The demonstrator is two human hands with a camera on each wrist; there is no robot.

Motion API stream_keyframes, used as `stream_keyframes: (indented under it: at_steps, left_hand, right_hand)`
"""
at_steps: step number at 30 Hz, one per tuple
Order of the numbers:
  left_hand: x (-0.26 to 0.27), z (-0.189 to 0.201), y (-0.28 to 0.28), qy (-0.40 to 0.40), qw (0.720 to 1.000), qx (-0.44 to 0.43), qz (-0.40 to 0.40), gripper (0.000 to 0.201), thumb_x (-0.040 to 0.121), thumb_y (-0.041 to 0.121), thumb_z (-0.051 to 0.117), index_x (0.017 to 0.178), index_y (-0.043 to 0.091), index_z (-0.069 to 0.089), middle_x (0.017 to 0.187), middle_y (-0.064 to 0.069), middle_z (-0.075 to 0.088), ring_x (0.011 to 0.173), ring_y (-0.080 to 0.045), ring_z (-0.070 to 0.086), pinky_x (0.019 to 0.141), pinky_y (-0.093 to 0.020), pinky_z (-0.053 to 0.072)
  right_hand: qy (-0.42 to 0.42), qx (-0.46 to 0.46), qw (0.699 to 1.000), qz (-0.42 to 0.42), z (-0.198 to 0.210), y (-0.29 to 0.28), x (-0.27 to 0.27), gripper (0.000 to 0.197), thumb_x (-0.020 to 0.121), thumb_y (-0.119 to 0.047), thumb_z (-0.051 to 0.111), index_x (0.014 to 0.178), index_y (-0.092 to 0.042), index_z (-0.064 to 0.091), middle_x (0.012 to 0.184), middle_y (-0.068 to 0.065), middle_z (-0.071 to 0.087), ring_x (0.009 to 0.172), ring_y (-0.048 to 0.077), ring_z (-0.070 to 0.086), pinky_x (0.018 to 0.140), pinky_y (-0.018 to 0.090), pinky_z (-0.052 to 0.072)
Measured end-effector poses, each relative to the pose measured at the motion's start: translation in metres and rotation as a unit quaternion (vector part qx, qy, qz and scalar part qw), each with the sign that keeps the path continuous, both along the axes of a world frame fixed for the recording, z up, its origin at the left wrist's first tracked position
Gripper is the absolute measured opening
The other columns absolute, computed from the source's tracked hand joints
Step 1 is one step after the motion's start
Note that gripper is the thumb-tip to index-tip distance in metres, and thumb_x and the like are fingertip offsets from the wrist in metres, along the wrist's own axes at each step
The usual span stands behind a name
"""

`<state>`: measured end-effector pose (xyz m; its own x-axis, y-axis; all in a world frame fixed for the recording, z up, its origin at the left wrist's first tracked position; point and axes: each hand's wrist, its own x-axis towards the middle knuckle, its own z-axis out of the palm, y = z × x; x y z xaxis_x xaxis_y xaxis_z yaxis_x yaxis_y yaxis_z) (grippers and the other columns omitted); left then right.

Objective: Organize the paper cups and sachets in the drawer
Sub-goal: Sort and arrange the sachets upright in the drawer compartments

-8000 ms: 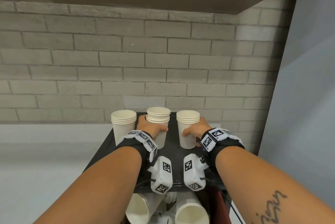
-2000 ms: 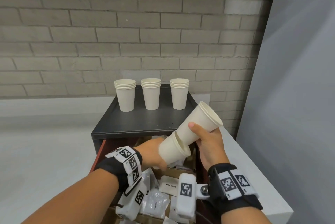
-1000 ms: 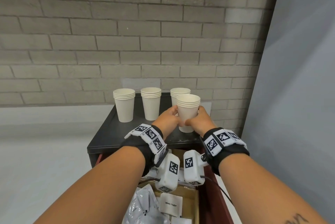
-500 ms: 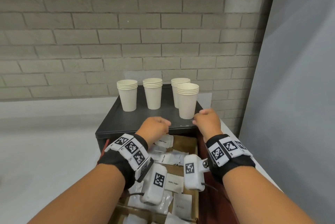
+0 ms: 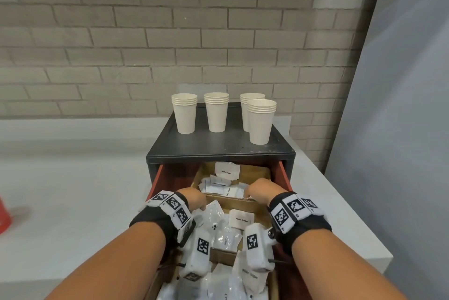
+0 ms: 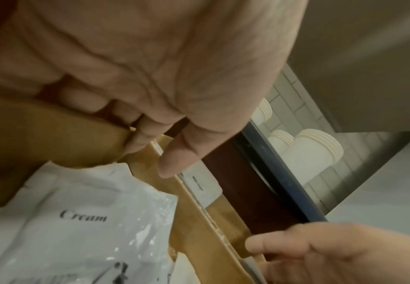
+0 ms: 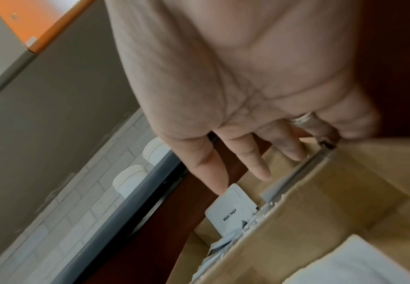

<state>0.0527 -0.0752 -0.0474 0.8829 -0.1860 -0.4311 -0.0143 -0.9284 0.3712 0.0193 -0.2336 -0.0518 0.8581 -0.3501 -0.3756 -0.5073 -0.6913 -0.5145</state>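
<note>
An open drawer (image 5: 283, 173) holds cardboard dividers (image 5: 239, 202) and scattered sachets. The left hand (image 5: 193, 199), fingers loosely bent and grasping nothing, hovers over a "Cream" sachet (image 6: 77, 217). The right hand (image 5: 258, 190), fingers relaxed, reaches toward a "White Sugar" sachet (image 7: 231, 209). Half a second ago both hands were higher, by the cabinet top (image 5: 218, 144), where four paper cup stacks (image 5: 261, 121) stand.

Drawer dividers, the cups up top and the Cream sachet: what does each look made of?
Drawer dividers: likely corrugated cardboard, matte brown, with a raw, frayed top edge. Cups: paper by the look, matte off-white, thin rolled rims nested in stacks. Cream sachet: probably plastic film, glossy and crinkled, catching highlights; it could be coated paper. White Sugar sachet looks matte and flat, more like paper.
</note>
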Motion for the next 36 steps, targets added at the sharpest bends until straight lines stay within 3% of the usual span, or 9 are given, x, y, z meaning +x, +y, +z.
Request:
stream_keyframes:
  at_steps: [3,6,8,13,20,27,30,32,36]
  left_hand:
    - [0.000,-0.001,-0.007,0.031,0.999,-0.015,-0.013,0.046,0.096,0.017,0.048,0.138,0.001,0.040,0.141,-0.016,0.045,0.126,-0.029,0.048,0.101,-0.030,0.040]
    - [-0.001,-0.003,-0.012,0.054,0.998,-0.026,-0.011,0.049,0.096,0.016,0.048,0.140,-0.001,0.036,0.142,-0.019,0.043,0.126,-0.033,0.047,0.099,-0.032,0.042]
    - [0.000,-0.003,-0.012,0.059,0.998,-0.038,-0.006,0.048,0.096,0.014,0.047,0.140,-0.001,0.035,0.144,-0.020,0.041,0.128,-0.034,0.045,0.101,-0.034,0.040]
    - [0.006,-0.005,-0.011,0.067,0.996,-0.055,0.004,0.047,0.097,0.012,0.044,0.141,-0.002,0.034,0.147,-0.020,0.036,0.133,-0.034,0.038,0.105,-0.035,0.036]
    - [0.018,-0.008,-0.007,0.071,0.992,-0.090,0.045,0.046,0.097,0.012,0.045,0.140,-0.003,0.036,0.144,-0.021,0.039,0.131,-0.035,0.040,0.103,-0.035,0.038]
    - [0.051,-0.017,-0.009,-0.004,0.989,-0.127,0.079,0.032,0.094,0.012,0.047,0.122,-0.003,0.052,0.122,-0.017,0.056,0.111,-0.028,0.055,0.091,-0.030,0.044]
    - [0.064,-0.019,-0.014,-0.065,0.986,-0.144,0.053,0.014,0.089,0.011,0.049,0.087,0.002,0.060,0.093,-0.012,0.061,0.089,-0.024,0.054,0.075,-0.028,0.041]
    - [0.068,-0.017,-0.020,-0.076,0.986,-0.144,0.042,0.020,0.089,0.007,0.047,0.071,0.006,0.056,0.082,-0.009,0.057,0.087,-0.026,0.053,0.073,-0.029,0.039]
    - [0.067,-0.015,-0.032,-0.074,0.988,-0.135,0.033,0.031,0.094,0.007,0.041,0.115,-0.007,0.060,0.119,-0.021,0.061,0.112,-0.034,0.056,0.089,-0.034,0.044]
  right_hand:
    - [-0.009,-0.005,1.000,-0.025,0.001,-0.001,0.013,0.036,0.095,-0.019,0.050,0.125,0.001,0.053,0.131,0.015,0.054,0.120,0.028,0.052,0.092,0.028,0.042]
    - [-0.007,-0.023,1.000,0.000,-0.001,-0.002,0.025,0.031,0.093,-0.018,0.051,0.116,0.001,0.059,0.114,0.015,0.060,0.107,0.027,0.057,0.077,0.024,0.041]
    - [0.005,-0.026,1.000,0.004,0.001,-0.003,0.030,0.031,0.094,-0.017,0.049,0.116,0.002,0.059,0.104,0.014,0.057,0.103,0.026,0.057,0.079,0.026,0.042]
    - [0.045,-0.082,0.995,0.022,0.008,-0.004,0.037,0.038,0.099,-0.020,0.040,0.129,0.001,0.050,0.135,0.016,0.051,0.125,0.028,0.049,0.103,0.031,0.039]
    - [0.054,-0.046,0.996,0.057,-0.004,0.006,0.055,0.044,0.095,-0.020,0.049,0.135,-0.003,0.046,0.142,0.013,0.046,0.130,0.027,0.044,0.101,0.031,0.037]
    - [0.026,-0.015,0.999,0.043,-0.009,0.004,0.078,0.043,0.093,-0.031,0.055,0.127,-0.005,0.054,0.129,0.013,0.056,0.119,0.026,0.053,0.098,0.032,0.043]
    - [0.036,0.004,0.999,0.014,-0.015,-0.007,0.083,0.047,0.093,-0.033,0.054,0.130,-0.005,0.051,0.134,0.013,0.053,0.123,0.026,0.050,0.102,0.032,0.040]
    - [0.043,0.033,0.998,0.003,-0.018,-0.011,0.088,0.048,0.089,-0.034,0.061,0.128,-0.008,0.052,0.132,0.011,0.054,0.120,0.025,0.052,0.097,0.031,0.042]
    - [0.059,0.172,0.982,-0.046,-0.029,-0.013,0.102,0.027,0.073,-0.028,0.078,0.091,-0.015,0.062,0.087,0.004,0.060,0.084,0.019,0.056,0.079,0.029,0.051]
